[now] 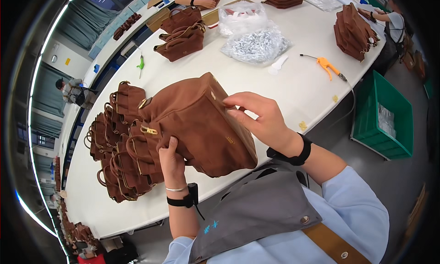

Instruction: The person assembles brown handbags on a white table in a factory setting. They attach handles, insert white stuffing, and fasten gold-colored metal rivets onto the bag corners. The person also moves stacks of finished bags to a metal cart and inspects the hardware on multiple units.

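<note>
A brown leather handbag (201, 126) lies tilted on its side in front of me, its base turned to the right. My left hand (172, 161) grips it near its top, close to a gold clasp (149, 130), with the thumb on the outside. At the edge of the base, my right hand (256, 110) has thumb and forefinger drawn together against the leather. Whatever lies between those fingertips, if anything, is too small to make out. A small pale spot (213, 95) shows on the base near the forefinger.
Several brown handbags (121, 161) crowd the white table (114, 213) at left; more handbags (183, 41) stand farther back. Beyond are a plastic bag of small white pieces (256, 44), an orange air gun (325, 66) with hose and a green screwdriver-like tool (141, 64). A green crate (398, 117) sits right; co-workers work around.
</note>
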Action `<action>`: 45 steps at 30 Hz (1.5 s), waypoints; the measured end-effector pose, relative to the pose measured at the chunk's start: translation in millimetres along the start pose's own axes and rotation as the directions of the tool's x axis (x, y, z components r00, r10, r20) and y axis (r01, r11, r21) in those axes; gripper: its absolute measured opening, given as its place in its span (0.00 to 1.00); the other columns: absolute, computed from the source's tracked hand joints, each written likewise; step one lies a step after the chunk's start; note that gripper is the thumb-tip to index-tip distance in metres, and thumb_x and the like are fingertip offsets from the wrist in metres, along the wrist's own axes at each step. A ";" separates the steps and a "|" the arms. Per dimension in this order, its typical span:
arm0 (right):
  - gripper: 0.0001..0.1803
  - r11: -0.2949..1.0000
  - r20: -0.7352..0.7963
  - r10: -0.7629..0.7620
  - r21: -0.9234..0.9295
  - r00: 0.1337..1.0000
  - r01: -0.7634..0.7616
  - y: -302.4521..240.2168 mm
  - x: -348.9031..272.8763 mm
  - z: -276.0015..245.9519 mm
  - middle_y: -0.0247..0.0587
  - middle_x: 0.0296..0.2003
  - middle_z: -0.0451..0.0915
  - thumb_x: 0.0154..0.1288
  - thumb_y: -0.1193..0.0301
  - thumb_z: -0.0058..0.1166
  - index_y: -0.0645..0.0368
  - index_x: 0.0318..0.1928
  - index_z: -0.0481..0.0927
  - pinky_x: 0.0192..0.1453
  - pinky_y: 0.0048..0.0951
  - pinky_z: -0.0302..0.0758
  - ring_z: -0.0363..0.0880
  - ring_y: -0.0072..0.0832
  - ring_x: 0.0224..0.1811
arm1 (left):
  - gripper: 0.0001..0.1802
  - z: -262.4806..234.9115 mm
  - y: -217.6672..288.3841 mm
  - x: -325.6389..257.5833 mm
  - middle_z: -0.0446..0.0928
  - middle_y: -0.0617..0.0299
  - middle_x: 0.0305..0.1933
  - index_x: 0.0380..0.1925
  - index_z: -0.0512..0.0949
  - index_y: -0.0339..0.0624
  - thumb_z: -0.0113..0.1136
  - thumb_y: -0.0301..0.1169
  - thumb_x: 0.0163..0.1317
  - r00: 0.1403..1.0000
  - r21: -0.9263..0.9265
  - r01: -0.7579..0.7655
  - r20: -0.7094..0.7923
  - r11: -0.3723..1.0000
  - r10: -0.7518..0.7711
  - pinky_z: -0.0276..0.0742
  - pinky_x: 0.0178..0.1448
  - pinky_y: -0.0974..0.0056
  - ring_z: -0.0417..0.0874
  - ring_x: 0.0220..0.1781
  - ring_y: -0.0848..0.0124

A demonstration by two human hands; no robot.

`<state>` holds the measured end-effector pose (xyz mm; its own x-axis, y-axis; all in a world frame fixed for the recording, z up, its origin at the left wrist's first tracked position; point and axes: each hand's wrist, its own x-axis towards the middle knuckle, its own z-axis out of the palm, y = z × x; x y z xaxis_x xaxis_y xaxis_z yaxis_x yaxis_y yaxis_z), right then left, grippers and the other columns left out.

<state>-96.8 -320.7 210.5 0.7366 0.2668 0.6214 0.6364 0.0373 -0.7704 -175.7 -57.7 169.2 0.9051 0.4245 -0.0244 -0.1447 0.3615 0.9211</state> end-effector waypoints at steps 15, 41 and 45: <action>0.07 0.998 0.011 0.028 -0.048 1.000 -0.027 -23.4 16.8 -2.1 0.48 0.27 0.79 0.61 0.74 0.58 0.65 0.37 0.82 0.32 0.34 0.75 0.78 0.42 0.27 | 0.22 -22.8 2.4 -16.7 0.76 0.59 0.50 0.52 0.71 0.29 0.63 0.23 0.57 0.996 0.141 -0.059 -0.051 0.988 0.067 0.71 0.60 0.60 0.77 0.51 0.67; 0.04 0.990 -0.105 -0.072 -0.131 0.992 0.058 -22.9 26.4 -28.9 0.42 0.27 0.82 0.57 0.81 0.58 0.65 0.34 0.82 0.31 0.25 0.76 0.80 0.26 0.27 | 0.41 6.7 -27.7 -37.2 0.68 0.61 0.65 0.64 0.61 0.40 0.72 0.36 0.53 0.993 -0.198 0.066 0.114 0.978 -0.044 0.64 0.69 0.54 0.69 0.65 0.63; 0.07 0.916 -0.088 -0.257 -0.340 0.962 0.214 -12.7 29.1 -26.5 0.42 0.26 0.79 0.52 0.80 0.59 0.62 0.34 0.82 0.27 0.28 0.73 0.78 0.34 0.24 | 0.38 11.2 -27.0 -36.6 0.69 0.60 0.63 0.63 0.63 0.39 0.71 0.34 0.54 0.993 -0.180 0.045 0.112 0.983 -0.025 0.67 0.67 0.55 0.71 0.64 0.63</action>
<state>-77.3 -338.9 242.1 0.5652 0.1621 0.8089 0.8181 -0.2363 -0.5243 -200.5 -92.2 149.5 0.9474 0.3201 -0.0038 -0.1736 0.5234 0.8342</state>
